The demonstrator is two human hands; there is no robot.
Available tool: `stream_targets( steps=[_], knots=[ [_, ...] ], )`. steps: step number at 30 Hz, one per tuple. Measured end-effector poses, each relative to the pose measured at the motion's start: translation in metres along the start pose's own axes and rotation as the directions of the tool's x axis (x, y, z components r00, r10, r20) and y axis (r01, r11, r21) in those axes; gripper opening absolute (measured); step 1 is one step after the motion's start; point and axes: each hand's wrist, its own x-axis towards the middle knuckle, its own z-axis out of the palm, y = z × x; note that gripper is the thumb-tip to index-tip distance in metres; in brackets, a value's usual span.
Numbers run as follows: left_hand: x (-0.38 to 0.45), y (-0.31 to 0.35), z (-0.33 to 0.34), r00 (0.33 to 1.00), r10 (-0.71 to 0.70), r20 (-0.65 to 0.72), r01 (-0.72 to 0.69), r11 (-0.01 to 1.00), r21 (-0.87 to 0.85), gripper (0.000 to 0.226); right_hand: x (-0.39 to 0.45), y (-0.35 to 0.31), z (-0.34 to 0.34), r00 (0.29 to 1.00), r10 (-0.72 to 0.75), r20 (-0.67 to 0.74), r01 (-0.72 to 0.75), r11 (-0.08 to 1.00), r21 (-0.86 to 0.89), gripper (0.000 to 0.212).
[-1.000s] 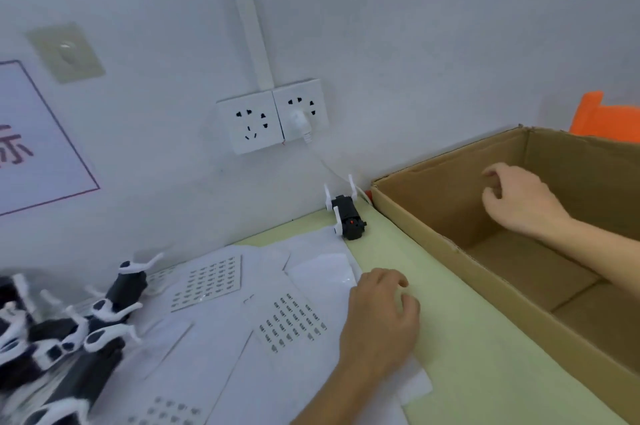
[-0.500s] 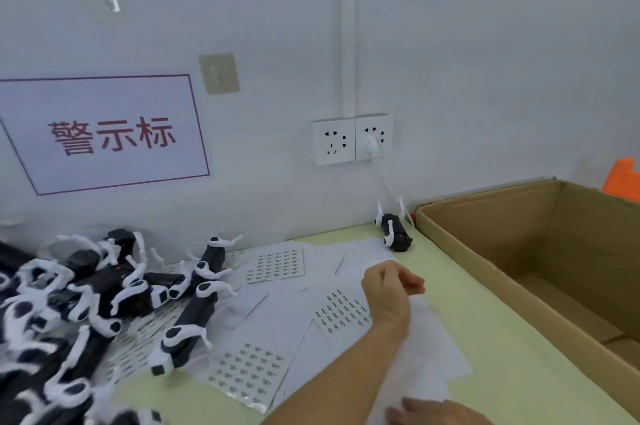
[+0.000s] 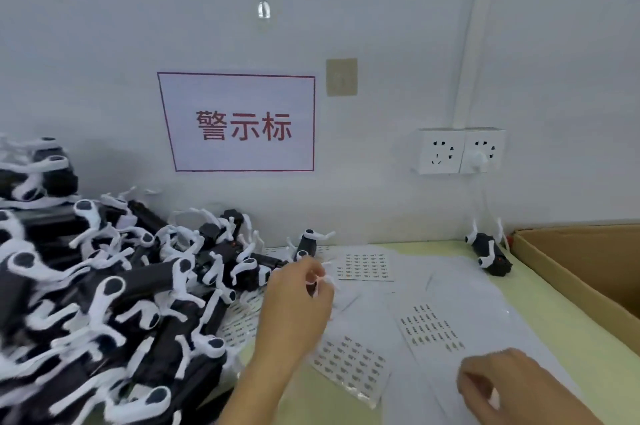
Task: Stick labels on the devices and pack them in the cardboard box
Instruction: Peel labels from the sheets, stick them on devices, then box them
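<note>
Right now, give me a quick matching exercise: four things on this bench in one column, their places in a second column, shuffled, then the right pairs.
Things:
1. cardboard box
2. pile of devices
3. lone device
4. left hand

Places:
A. far left of the table
B. by the wall, just left of the box
C. far right edge
D. at the pile's right edge, fingers on a white arm

Pairs: 1-C, 2-A, 3-B, 4-D

The left hand (image 3: 294,307) reaches far out, its fingers curled and pinching a small white part. The right hand (image 3: 509,386) sits low and near, on the right, fingers bent loosely.
</note>
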Motion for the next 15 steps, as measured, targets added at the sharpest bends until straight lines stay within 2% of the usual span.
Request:
stream_targets(
  steps=[1,2,4,7,9,13,15],
  knots=[
    [0.004,-0.012,-0.013,0.998,-0.056,-0.037,0.058,0.997,0.047,0.007,0.010,-0.023,0.001,0.996,-0.017,-0.084,0.024,0.997,0.078,0.025],
    [0.008,-0.023,-0.023,0.992,-0.107,-0.060,0.112,0.991,0.080,0.002,0.020,-0.033,0.002,0.996,-0.022,-0.091,0.031,0.994,0.102,0.022],
    [0.013,-0.038,-0.030,0.982,-0.180,-0.057,0.185,0.977,0.108,0.009,0.040,-0.059,0.012,0.995,0.003,-0.101,0.027,0.956,0.291,0.020],
    [0.018,-0.050,-0.023,0.966,-0.249,0.066,0.240,0.963,0.120,0.028,0.076,-0.091,0.027,0.972,0.021,-0.234,0.110,0.840,0.531,0.021],
    [0.023,-0.051,-0.018,0.944,-0.274,0.186,0.244,0.955,0.169,0.034,0.097,-0.112,0.041,0.960,0.065,-0.273,0.117,0.791,0.600,0.024],
    [0.028,-0.057,-0.020,0.883,-0.300,0.361,0.244,0.951,0.192,0.025,0.120,-0.131,0.075,0.927,0.214,-0.306,0.086,0.676,0.732,0.026],
    [0.030,-0.063,-0.023,0.860,-0.324,0.395,0.287,0.946,0.150,0.027,0.124,-0.133,0.088,0.920,0.230,-0.319,0.086,0.672,0.735,0.028]
  ],
)
